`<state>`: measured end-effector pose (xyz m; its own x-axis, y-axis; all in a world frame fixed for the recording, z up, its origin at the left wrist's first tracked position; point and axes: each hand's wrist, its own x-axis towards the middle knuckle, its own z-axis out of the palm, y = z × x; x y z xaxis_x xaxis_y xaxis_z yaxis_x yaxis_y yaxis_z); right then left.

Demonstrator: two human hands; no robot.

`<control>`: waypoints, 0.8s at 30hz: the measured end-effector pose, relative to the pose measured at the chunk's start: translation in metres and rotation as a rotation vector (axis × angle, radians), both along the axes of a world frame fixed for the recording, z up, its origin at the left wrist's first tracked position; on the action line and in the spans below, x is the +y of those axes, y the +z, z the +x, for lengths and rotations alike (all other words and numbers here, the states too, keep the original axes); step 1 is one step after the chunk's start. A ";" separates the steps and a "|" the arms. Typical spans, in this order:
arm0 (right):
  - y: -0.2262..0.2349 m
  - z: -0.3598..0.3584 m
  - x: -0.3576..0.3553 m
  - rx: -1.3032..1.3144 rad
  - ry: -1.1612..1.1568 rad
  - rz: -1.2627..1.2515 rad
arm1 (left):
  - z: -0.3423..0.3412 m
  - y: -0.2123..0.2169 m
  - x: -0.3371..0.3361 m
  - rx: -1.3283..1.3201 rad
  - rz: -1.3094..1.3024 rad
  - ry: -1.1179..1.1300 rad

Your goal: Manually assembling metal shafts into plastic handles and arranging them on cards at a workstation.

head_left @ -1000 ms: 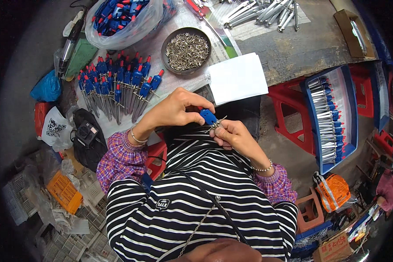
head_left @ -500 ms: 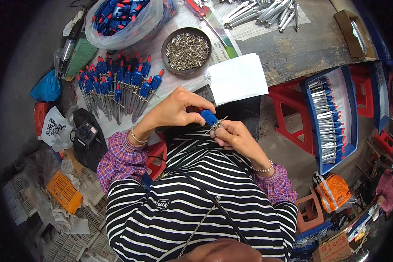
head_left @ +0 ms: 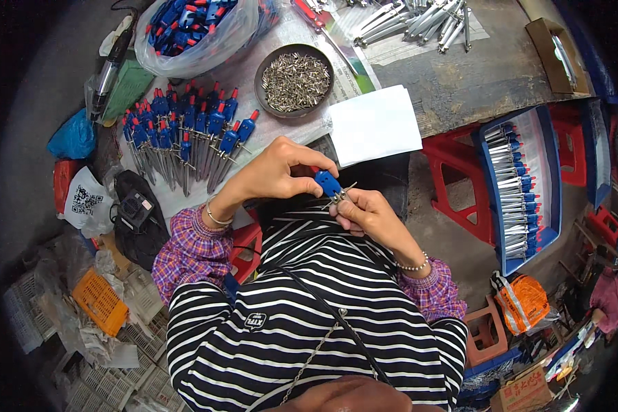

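Observation:
In front of my chest a small blue plastic part with a red tip is pinched by my left hand, thumb and index finger closed on its upper end. Thin metal pins stick out at its lower end. My right hand is closed around these pins; what else sits under its fingers is hidden. On the table to the left lie several metal rods with blue and red heads, in rows. A dark round bowl filled with short metal pins stands beyond my hands.
A clear plastic bag of blue and red parts stands at the far left. White paper lies at the table's near edge. Bare metal rods lie at the back. On the right, a blue tray of rods sits by red stools.
Both hands keep their closed grip on the blue plastic part and its pins, with barely any shift. Nothing else has visibly moved.

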<state>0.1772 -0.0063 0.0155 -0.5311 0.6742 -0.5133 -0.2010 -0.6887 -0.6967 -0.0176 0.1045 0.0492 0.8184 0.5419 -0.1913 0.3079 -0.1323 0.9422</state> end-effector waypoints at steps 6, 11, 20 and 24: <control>0.001 0.000 0.000 0.003 0.005 0.002 | -0.002 -0.001 -0.002 0.016 -0.029 0.030; 0.002 0.000 0.001 0.033 -0.007 -0.033 | -0.002 -0.002 -0.003 0.013 -0.007 0.031; 0.000 -0.001 0.000 0.042 -0.003 -0.044 | -0.004 -0.002 -0.004 0.033 -0.009 0.042; 0.001 0.000 0.001 0.075 -0.010 -0.068 | -0.004 -0.003 -0.004 0.007 -0.005 0.028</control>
